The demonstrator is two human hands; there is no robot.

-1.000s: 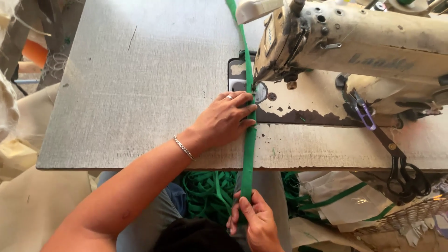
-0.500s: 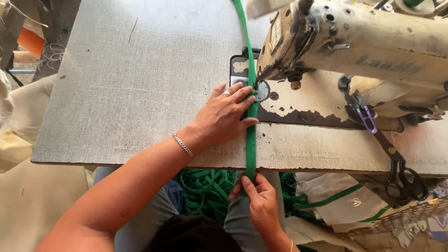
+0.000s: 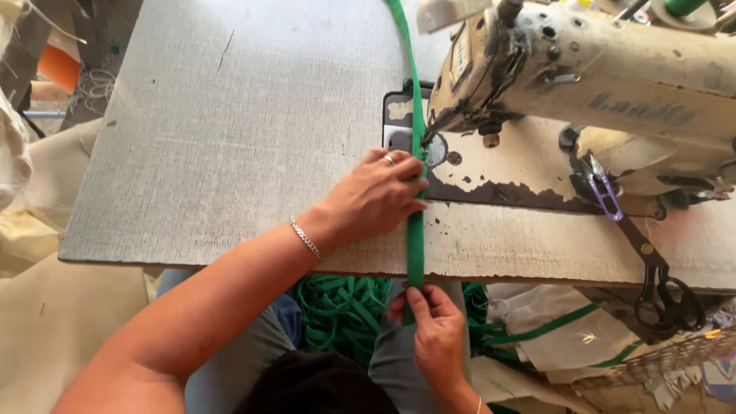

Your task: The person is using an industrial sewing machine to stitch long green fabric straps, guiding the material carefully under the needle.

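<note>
A long green fabric strap (image 3: 415, 230) runs down the grey table (image 3: 230, 138), under the needle of a worn cream sewing machine (image 3: 598, 77), and over the table's front edge. My left hand (image 3: 376, 195) lies flat on the table with its fingertips pressing the strap just in front of the needle. It wears a ring and a bracelet. My right hand (image 3: 435, 330) sits below the table edge and pinches the hanging part of the strap between thumb and fingers.
Black scissors (image 3: 663, 287) and a small purple thread snip (image 3: 602, 188) lie on the table to the right of the machine. A pile of green strap (image 3: 337, 307) sits in my lap. White cloth pieces with green trim (image 3: 552, 330) lie below at the right.
My right hand has slid up the hanging strap toward the table edge. My left hand stays on the strap by the needle. The view has shifted slightly.
</note>
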